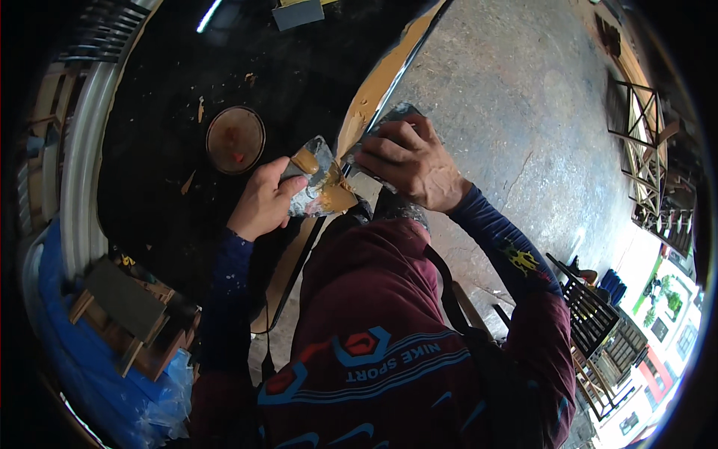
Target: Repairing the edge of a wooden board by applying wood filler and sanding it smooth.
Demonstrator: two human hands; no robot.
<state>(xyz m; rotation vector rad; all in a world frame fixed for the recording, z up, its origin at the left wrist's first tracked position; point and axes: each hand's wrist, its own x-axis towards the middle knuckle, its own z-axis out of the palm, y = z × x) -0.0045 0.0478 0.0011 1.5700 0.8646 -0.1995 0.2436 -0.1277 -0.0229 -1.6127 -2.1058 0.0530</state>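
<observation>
My left hand (258, 200) grips a flat, stained metal putty plate (318, 166), its thumb lying across the near face. Tan filler paste (338, 196) is smeared over the plate's right corner, and a thicker dab sits by my fingertips. My right hand (415, 166) is wrapped over a dark grey flat scraper (400, 112), knuckles up; its lower part is hidden under the fingers. The two tools are close together, a small gap between them. Below them runs the edge of a large black panel (168, 71), with tan filler (381, 82) along it.
On the panel rests a round, rusty-brown lid (235, 141) among small tan crumbs. A grey block (299, 13) lies at its far end. Concrete floor (516, 112) stretches to the right, with wooden frames (645, 150) beyond. Blue sheeting (97, 359) and a small wooden stool (123, 299) are at lower left.
</observation>
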